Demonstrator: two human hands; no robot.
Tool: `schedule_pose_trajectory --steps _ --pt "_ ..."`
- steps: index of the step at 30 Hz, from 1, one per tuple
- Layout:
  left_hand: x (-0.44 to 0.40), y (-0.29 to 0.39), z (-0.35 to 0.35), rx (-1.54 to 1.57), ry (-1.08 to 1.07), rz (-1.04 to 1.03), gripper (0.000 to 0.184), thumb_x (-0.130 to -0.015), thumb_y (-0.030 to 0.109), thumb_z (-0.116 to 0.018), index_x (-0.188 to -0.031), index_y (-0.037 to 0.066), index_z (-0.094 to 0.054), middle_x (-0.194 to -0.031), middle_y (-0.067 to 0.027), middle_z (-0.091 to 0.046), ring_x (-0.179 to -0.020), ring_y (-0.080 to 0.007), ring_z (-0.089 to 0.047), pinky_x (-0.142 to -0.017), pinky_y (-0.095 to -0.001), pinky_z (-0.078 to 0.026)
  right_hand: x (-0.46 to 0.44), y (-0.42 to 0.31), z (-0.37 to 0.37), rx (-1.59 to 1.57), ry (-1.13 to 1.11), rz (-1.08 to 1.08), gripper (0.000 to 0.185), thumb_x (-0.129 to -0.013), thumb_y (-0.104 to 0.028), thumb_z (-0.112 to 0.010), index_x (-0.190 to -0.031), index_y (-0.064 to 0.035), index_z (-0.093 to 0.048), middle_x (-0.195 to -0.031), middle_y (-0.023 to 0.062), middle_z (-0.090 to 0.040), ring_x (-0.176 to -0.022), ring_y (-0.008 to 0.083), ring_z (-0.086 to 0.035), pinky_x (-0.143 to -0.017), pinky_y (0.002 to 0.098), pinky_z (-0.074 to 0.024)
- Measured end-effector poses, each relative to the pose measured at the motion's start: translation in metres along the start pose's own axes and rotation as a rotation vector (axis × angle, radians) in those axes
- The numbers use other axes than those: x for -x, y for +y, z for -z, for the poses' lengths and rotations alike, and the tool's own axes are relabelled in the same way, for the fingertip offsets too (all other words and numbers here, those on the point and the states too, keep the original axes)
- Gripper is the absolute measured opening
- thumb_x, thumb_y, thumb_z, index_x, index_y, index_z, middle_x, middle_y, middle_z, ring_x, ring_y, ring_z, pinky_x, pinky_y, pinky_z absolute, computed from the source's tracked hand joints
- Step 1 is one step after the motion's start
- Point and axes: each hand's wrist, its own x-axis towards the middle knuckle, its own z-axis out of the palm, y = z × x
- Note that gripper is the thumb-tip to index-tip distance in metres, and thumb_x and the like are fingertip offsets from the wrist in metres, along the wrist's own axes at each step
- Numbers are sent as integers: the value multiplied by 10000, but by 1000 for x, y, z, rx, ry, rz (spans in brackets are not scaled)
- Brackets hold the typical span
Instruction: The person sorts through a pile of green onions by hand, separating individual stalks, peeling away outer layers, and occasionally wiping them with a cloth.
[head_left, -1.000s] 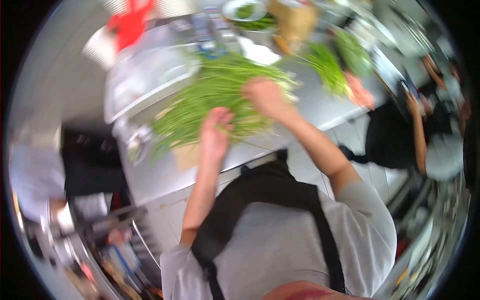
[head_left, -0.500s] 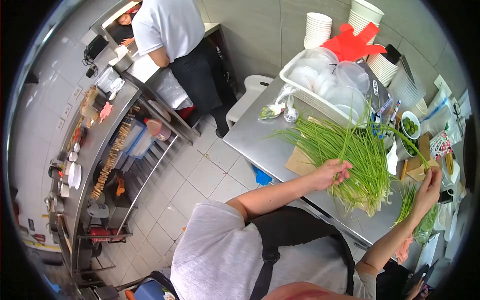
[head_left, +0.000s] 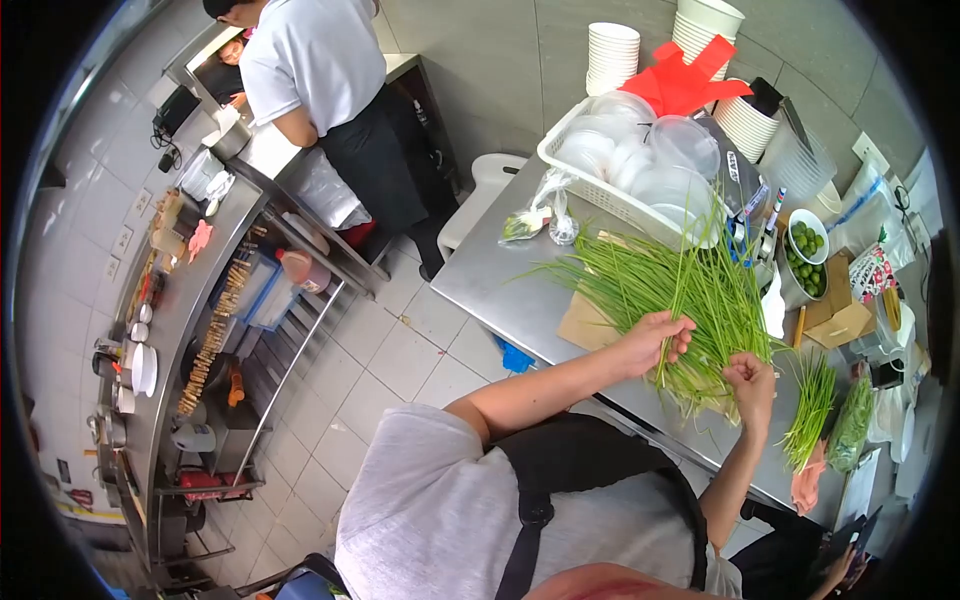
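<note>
A large loose pile of green onions (head_left: 640, 285) lies on brown cardboard (head_left: 588, 325) on the steel table. My left hand (head_left: 660, 342) is curled over the near side of the pile, its fingers closed round a few long stalks that point away from me. Just to its right, my right hand (head_left: 750, 385) pinches at the root end of the stalks; its fingertips are partly hidden. A smaller bunch of green onions (head_left: 810, 405) lies apart on the table, right of my right hand. Beside that bunch is a plastic bag of greens (head_left: 853, 425).
Behind the pile stands a white basket (head_left: 625, 190) of plastic lids, with stacked white tubs (head_left: 612, 60) beyond. A bowl of small green limes (head_left: 807, 238) and an open cardboard box (head_left: 840, 315) are at the right. A co-worker (head_left: 320, 80) stands at the far left counter.
My right hand has come back leftward from the table's right side, where it held out a long green stalk, to the pile beside my left hand. The view has shifted slightly.
</note>
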Motion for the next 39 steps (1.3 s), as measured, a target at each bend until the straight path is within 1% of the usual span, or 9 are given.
schedule_pose_trajectory --steps 4,10,12,15,19,28,33,37,39 --pt "0 10 -2 -27 43 5 184 -875 273 -465 -912 102 -524 -597 15 -457 -491 -67 -422 -422 -194 -315 9 -21 26 -212 -14 44 140 -675 48 -613 -770 -31 -547 -660 -51 -508 -576 18 -439 -527 156 -343" --pt "0 13 4 117 -105 47 171 -865 258 -478 -914 109 -544 -606 10 -471 -504 -61 -418 -427 -192 -316 25 -58 59 -399 156 249 161 -696 27 -590 -807 -58 -509 -730 -45 -489 -640 17 -430 -565 139 -324" --pt "-8 3 7 -41 -102 -86 155 -847 244 -509 -916 115 -562 -628 17 -486 -517 -57 -417 -442 -188 -323 26 -70 58 -391 224 229 139 -712 -16 -596 -808 -67 -509 -701 -53 -457 -614 19 -401 -542 142 -302" --pt "-7 12 -2 -57 3 26 163 -802 204 -582 -923 95 -579 -716 32 -537 -578 -44 -436 -471 -177 -327 8 -77 31 -323 148 170 167 -714 -46 -598 -689 -96 -441 -624 -78 -338 -563 18 -311 -485 181 -242" --pt "-11 13 -9 -10 20 12 240 -792 155 -590 -986 22 -548 -803 -14 -540 -575 -48 -425 -434 -157 -308 -20 -29 -21 -373 -100 -27 119 -709 -79 -652 -781 -87 -558 -642 -59 -493 -521 15 -404 -441 176 -291" --pt "-14 12 -23 -61 158 21 187 -810 170 -583 -932 28 -577 -773 -28 -555 -538 -49 -432 -404 -150 -308 -10 -14 -33 -545 -107 -86 182 -701 -81 -670 -858 -47 -584 -706 -21 -577 -556 29 -488 -458 161 -343" --pt "-14 10 -25 -237 351 -326 172 -812 131 -578 -956 39 -596 -701 18 -525 -472 -28 -353 -397 -162 -254 -4 -13 -27 -497 -54 -121 213 -711 -77 -661 -909 -49 -587 -736 -12 -600 -572 26 -502 -470 166 -350" --pt "-14 37 -22 -465 389 -589 146 -815 92 -562 -946 52 -613 -577 79 -438 -443 -6 -279 -394 -171 -195 -4 -15 -25 -501 -55 -82 218 -719 -68 -651 -928 -54 -588 -758 -3 -613 -589 25 -519 -467 164 -346" --pt "-9 56 -23 -443 325 -596 160 -812 100 -567 -956 40 -602 -574 74 -421 -443 -8 -278 -388 -165 -194 -4 -21 -25 -513 -57 -66 217 -727 -60 -641 -936 -53 -586 -772 3 -619 -607 23 -533 -472 164 -350"
